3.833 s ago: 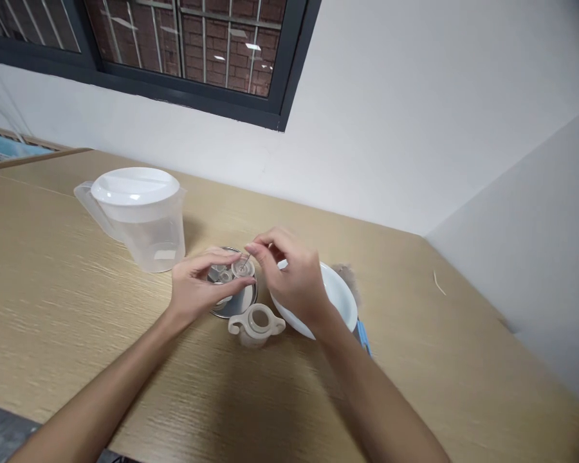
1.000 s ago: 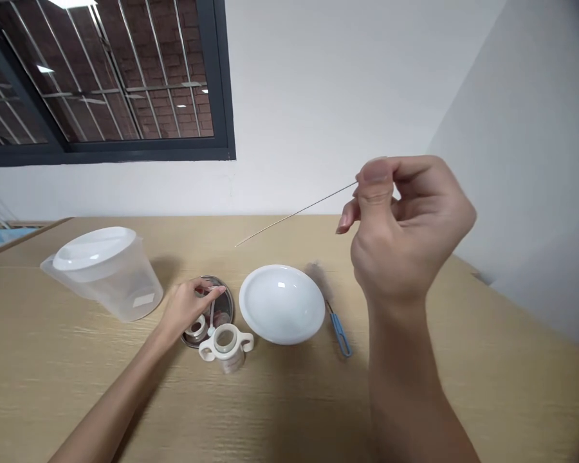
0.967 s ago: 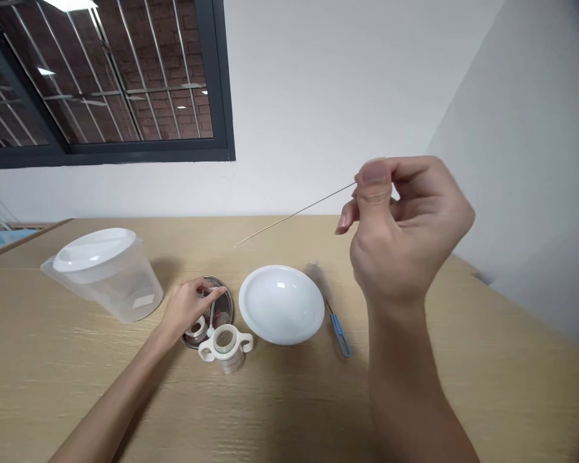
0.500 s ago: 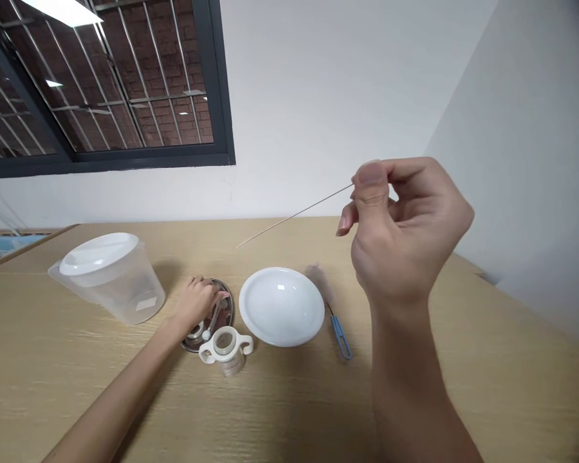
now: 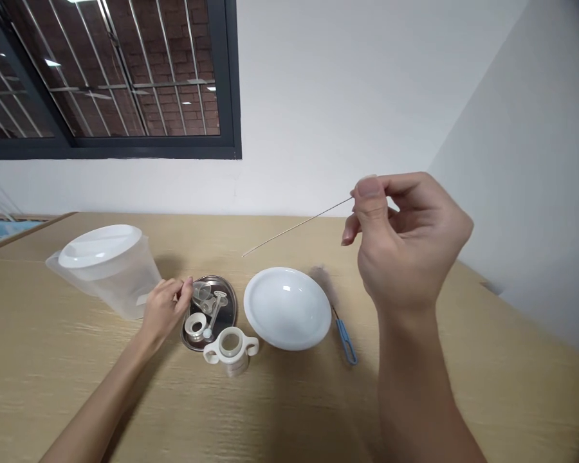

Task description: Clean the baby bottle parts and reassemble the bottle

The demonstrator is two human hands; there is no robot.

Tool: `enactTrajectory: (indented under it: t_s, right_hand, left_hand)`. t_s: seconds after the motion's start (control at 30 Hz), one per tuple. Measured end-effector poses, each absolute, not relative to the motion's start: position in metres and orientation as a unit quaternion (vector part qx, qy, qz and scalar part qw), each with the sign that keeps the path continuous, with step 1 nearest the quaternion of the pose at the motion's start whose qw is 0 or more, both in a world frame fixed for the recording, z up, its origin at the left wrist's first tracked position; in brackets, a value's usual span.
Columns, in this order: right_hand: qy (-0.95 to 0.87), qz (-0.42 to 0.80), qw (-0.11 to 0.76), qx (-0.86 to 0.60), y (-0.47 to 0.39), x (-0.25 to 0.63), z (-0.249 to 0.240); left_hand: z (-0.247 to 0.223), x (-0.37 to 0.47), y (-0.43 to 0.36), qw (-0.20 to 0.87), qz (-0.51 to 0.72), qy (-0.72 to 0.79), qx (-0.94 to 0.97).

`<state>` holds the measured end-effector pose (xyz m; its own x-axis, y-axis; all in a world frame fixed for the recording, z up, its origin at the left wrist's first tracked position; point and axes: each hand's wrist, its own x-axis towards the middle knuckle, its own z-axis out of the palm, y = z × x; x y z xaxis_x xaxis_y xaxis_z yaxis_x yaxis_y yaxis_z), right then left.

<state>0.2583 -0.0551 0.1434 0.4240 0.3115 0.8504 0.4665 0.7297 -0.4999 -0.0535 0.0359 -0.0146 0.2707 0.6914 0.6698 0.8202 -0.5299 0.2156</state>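
My right hand (image 5: 408,241) is raised above the table and pinches one end of a long thin wire (image 5: 294,226) that slants down to the left. My left hand (image 5: 163,307) rests at the left rim of a small steel tray (image 5: 224,314); its fingertips touch a small clear part (image 5: 201,292) there, but whether they grip it I cannot tell. In the tray lie a straw-like piece (image 5: 214,314) and a round cream part (image 5: 195,324). A cream two-handled cup top (image 5: 230,348) stands just in front of the tray.
A white bowl (image 5: 287,308) sits right of the tray. Beyond it lies a blue-handled brush (image 5: 340,321). A clear plastic jug with a white lid (image 5: 107,267) stands at the left on the wooden table (image 5: 289,411). White walls close the back and right.
My left hand has drawn back from over the tray to its left rim, fingertips at the clear part. My right hand with the wire has dropped slightly. The view has shifted a little.
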Motion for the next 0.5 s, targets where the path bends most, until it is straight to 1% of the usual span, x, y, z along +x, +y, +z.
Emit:
enactTrajectory:
  t_s: [0.17,0.5]
  right_hand:
    - [-0.532,-0.035,0.746,-0.4,-0.053,0.254,0.142]
    - [-0.54,-0.031,0.74,-0.401,-0.055,0.249,0.143]
  left_hand:
    - [-0.018,-0.058,0.033,0.076,-0.427,-0.467,-0.771]
    - [-0.026,-0.07,0.032,0.067,-0.472,-0.454,-0.753]
